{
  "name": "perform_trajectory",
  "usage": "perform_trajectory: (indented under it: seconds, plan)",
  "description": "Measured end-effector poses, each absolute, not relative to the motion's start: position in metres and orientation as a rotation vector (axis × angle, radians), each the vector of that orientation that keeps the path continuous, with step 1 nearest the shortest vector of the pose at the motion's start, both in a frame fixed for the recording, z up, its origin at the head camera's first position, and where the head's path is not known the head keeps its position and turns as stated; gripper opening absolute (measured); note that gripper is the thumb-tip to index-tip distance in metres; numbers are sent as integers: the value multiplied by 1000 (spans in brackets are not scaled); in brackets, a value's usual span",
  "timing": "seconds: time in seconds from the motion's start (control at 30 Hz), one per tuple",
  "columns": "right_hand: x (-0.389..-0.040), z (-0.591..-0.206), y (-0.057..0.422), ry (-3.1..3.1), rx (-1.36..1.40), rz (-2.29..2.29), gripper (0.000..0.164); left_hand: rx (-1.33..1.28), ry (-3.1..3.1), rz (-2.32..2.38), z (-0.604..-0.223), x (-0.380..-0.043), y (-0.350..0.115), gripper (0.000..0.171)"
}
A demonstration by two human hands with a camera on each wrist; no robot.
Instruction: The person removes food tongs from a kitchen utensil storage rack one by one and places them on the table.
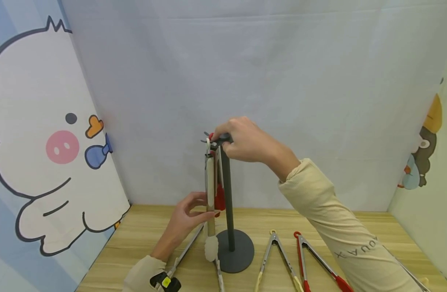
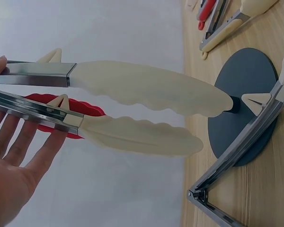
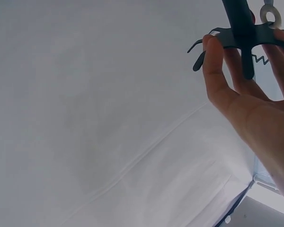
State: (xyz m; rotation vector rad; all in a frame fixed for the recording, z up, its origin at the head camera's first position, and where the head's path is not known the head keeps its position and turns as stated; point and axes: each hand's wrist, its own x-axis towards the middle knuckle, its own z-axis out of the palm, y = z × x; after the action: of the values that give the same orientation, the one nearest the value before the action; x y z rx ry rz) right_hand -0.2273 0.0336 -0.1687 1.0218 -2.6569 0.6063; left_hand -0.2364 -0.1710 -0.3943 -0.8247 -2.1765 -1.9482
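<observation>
A dark grey stand (image 1: 227,194) rises from a round base, with a crown of hooks (image 3: 244,38) at its top. My right hand (image 1: 247,140) grips that crown, fingers and thumb curled about the hooks. Cream-tipped tongs (image 2: 151,87) hang upright beside the pole, their cream ring (image 3: 270,15) up at the hooks; whether it is fully over one I cannot tell. Lower down, my left hand (image 1: 188,213) holds these tongs, thumb on one arm and fingers against the other. Red-tipped tongs (image 1: 219,198) hang behind them, partly hidden.
On the wooden table (image 1: 146,227), open cream tongs (image 1: 264,259) and red tongs (image 1: 302,259) lie right of the base. Pale-tipped tongs (image 1: 187,247) lie spread at the left. Another metal arm (image 1: 409,273) shows beyond the right sleeve. A white cloth (image 1: 300,81) hangs behind.
</observation>
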Motion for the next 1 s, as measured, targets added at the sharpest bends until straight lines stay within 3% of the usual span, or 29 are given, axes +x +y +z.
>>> perform_trajectory:
  seconds: [1.0]
  plan:
    - [-234, -169, 35, -2616, 1055, 613, 36, -676, -2159, -1988, -390, -228, -182, 42]
